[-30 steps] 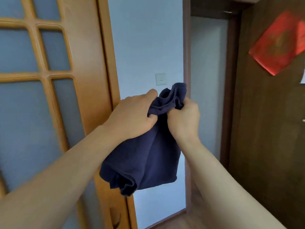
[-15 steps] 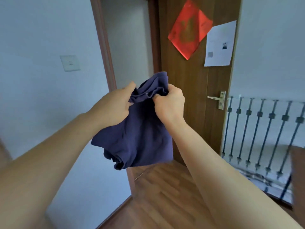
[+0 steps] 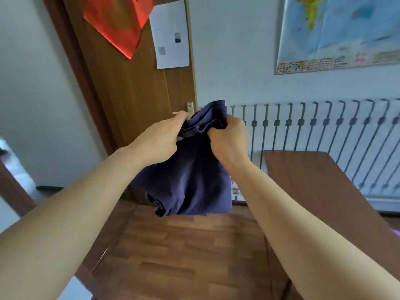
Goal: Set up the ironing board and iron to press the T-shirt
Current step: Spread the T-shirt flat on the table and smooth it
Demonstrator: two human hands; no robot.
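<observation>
A dark navy T-shirt (image 3: 190, 176) hangs bunched in the air in front of me, above the wooden floor. My left hand (image 3: 160, 139) grips its upper edge on the left side. My right hand (image 3: 229, 139) grips the same gathered edge on the right, close beside the left. The cloth droops below both hands in loose folds. No ironing board or iron is in view.
A brown wooden door (image 3: 134, 87) with a red paper and a white sheet stands ahead left. A white radiator (image 3: 324, 135) runs along the right wall under a map (image 3: 337, 33). A brown wooden table (image 3: 320, 191) is at the right. Wooden floor (image 3: 184, 256) lies below.
My view has swung to the right, from the glass-paned door past the brown door to the radiator and table. Both hands have kept their hold on the T-shirt.
</observation>
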